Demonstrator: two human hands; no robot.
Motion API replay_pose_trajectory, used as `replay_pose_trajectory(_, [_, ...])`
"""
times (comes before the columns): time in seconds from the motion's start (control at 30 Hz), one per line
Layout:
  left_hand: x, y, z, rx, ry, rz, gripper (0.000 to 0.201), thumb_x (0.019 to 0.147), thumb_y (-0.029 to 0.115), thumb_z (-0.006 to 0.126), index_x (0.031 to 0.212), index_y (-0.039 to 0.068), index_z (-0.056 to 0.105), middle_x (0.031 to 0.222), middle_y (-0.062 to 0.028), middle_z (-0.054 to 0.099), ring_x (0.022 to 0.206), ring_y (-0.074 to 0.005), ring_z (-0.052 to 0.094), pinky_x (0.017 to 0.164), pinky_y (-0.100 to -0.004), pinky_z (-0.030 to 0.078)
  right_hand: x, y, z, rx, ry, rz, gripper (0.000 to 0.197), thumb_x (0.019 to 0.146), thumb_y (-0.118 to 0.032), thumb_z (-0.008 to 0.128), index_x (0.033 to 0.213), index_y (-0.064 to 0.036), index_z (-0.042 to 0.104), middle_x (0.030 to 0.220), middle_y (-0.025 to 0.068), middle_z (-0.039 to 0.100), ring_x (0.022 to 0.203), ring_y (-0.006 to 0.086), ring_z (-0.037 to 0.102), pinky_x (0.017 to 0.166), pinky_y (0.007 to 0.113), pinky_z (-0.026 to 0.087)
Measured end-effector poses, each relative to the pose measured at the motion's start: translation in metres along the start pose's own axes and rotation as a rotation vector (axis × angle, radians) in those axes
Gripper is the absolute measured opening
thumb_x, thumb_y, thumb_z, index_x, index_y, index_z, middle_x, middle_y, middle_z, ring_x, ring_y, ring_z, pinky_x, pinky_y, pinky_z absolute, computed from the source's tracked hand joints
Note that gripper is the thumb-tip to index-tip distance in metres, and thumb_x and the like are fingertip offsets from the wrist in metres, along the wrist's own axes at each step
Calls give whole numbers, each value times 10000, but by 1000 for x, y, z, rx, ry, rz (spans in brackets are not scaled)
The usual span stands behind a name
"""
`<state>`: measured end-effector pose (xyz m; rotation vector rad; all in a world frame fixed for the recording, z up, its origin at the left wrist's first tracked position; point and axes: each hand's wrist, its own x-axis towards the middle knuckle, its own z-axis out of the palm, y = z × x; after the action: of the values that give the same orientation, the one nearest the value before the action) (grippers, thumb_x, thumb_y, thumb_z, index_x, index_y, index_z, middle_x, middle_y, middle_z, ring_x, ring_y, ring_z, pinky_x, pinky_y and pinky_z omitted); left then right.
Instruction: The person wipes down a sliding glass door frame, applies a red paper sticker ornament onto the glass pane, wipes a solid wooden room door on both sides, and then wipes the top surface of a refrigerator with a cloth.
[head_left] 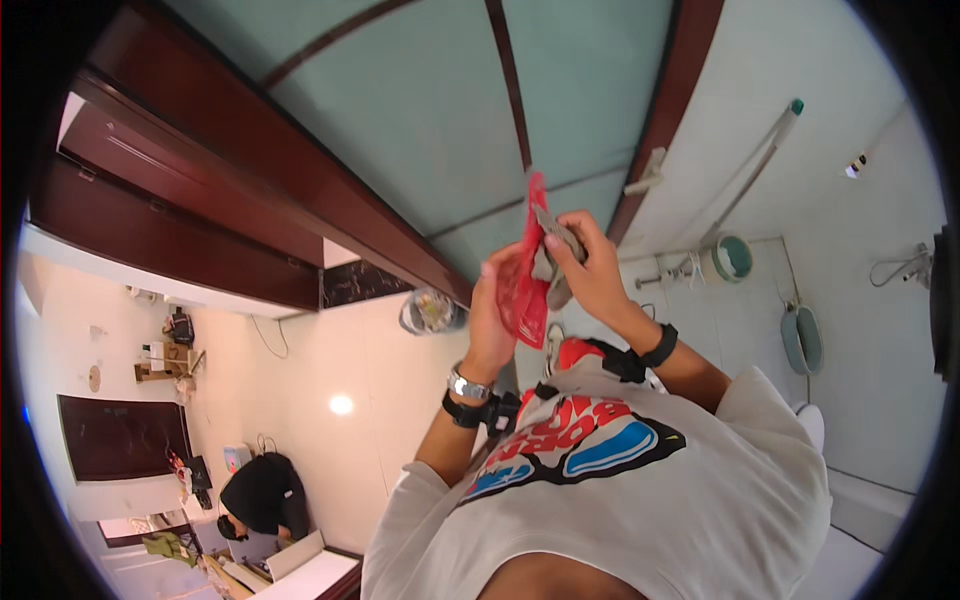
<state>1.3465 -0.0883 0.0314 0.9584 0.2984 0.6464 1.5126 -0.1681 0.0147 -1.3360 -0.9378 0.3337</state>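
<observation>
Nearest, we see our own pale T-shirt (640,500) with its red and blue print, and both forearms rising from it, each wrist strapped with a black band. Our left hand (492,310) is closed around the edge of a red bag (525,285) — it hangs upright between the hands. Our right hand (588,265) pinches a grey cloth (552,262) at the bag's mouth, touching it. Beyond stands a frosted glass door (450,120) in a dark wooden frame; a second person (262,495) in black crouches far off, at lower left.
</observation>
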Motion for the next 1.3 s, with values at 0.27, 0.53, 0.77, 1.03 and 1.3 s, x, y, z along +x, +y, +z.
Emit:
replay_pose_trajectory(0.27, [9,-2,-92,-10,56,-128,589,1254,558,448,1611,102,555,1455,-78,695,1290,-210,695,1118,-439,587,45,-26,77,-149,-321,-193,324,1025,-155,844,1301,-36,721,1107,192,817,967,403,820,840,433,646])
replay_pose_trajectory(0.53, [45,118,-203,-462,45,-234,653,1233,647,427,1675,183,555,1601,-24,657,1461,-196,625,1245,-411,508,105,-22,233,-505,-282,-603,346,914,-167,926,1218,-91,781,1154,140,818,900,352,818,768,434,654])
replay_pose_trajectory(0.77, [72,200,-278,-431,-166,-471,793,1197,743,406,1635,106,585,1521,-87,717,1379,-235,702,1211,-445,552,99,-13,301,-795,10,-597,368,846,-202,925,1203,-158,851,990,8,718,828,215,755,685,372,606])
replay_pose_trajectory(1.03, [83,208,-295,-321,-305,-552,648,1251,566,451,1665,73,527,1565,-111,695,1396,-229,706,1197,-438,580,75,-31,306,-904,155,-505,371,841,-173,920,1205,-173,848,956,-1,699,817,208,736,660,358,580])
replay_pose_trajectory(1.3, [91,193,-285,-346,-304,-469,570,1253,475,504,1637,57,560,1502,-100,723,1343,-214,719,1159,-420,585,87,-38,281,-899,80,-505,357,865,-178,910,1215,-173,838,1034,-4,733,862,221,761,685,368,599])
